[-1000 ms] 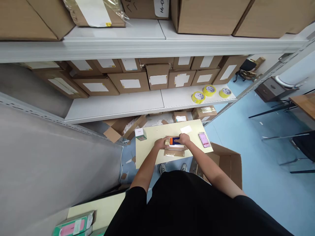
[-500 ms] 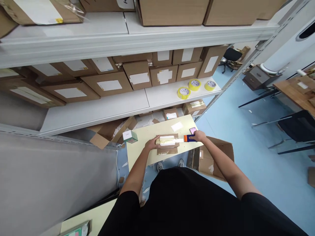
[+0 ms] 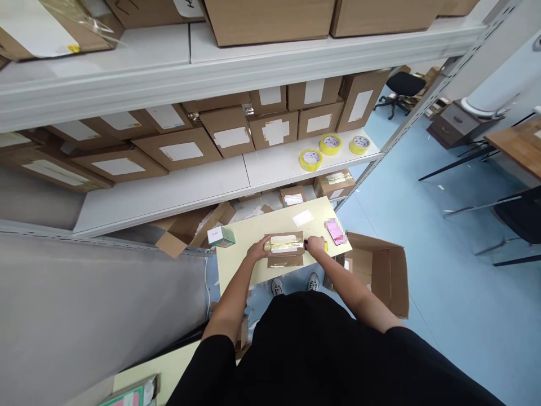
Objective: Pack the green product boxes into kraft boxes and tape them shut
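A small cardboard box (image 3: 286, 252) lies on the pale yellow table, with shiny clear tape (image 3: 282, 243) running lengthwise over its white label. My left hand (image 3: 257, 248) grips the box's left end, fingers wrapped round the edge. At the opposite end, my right hand (image 3: 316, 246) is closed round a tape dispenser (image 3: 306, 245); a bit of its yellow roll shows beyond the fingers, and most of the tool is hidden by the hand. An open flap (image 3: 285, 261) sticks out along the box's near side.
On the table (image 3: 236, 270) are a green and white small box (image 3: 221, 237), a white card (image 3: 302, 217) and a blurred pink phone-like item (image 3: 336, 232). Yellow tape rolls (image 3: 310, 160) sit on the shelf (image 3: 211, 179). A large open carton (image 3: 386, 282) stands right of the table.
My right hand has moved left with the tape dispenser, up to the box's right end. The strip stretched between them now lies along the box. The pink item is uncovered.
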Demonstrator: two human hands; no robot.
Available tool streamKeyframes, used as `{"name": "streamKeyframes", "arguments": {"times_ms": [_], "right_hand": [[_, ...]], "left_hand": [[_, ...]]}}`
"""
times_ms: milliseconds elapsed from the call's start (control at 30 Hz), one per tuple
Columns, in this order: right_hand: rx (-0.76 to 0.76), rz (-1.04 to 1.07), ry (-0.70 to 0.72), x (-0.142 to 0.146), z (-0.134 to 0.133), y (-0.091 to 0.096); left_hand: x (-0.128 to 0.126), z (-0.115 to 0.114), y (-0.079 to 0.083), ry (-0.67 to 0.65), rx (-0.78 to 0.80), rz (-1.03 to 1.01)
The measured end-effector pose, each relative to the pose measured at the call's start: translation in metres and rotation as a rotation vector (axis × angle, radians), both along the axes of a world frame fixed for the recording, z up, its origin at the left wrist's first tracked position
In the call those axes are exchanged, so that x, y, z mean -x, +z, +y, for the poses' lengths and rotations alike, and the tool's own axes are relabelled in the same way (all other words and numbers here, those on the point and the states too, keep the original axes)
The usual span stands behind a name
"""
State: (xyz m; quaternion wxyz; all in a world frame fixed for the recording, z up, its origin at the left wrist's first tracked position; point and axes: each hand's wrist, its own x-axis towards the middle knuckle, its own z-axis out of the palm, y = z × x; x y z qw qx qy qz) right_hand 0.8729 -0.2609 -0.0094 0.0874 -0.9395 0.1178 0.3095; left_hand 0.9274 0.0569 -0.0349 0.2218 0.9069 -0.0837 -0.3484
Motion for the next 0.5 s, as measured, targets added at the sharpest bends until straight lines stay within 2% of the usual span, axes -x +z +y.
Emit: {"name": "streamKeyframes", "arguments": {"times_ms": [67,167,233,333,400,500], "right_hand": [[0.001,0.016,-0.038,0.010,0.004,-0.009],[0.019,-0.088,-0.135,0.025,-0.011,-0.021],[-0.021,-0.152,-0.166,0.030,-0.025,-0.027],[-0.125,-0.068,-0.168,0.030,-0.038,-0.034],[-0.149,-0.008,-0.194,0.028,-0.039,-0.036],[-0.181,-0.092,-0.234,0.026,-0.026,-0.032]], "left_hand": [[0.000,0.000,0.001,0.016,0.013,0.023],[0.000,0.000,0.002,0.032,0.039,0.032],[-0.001,0.000,0.002,0.047,0.033,0.031],[-0.001,0.000,0.001,0.064,0.021,0.030],[-0.001,0.000,0.001,0.064,0.015,0.034],[-0.001,0.000,0.000,0.068,0.017,0.049]]}}
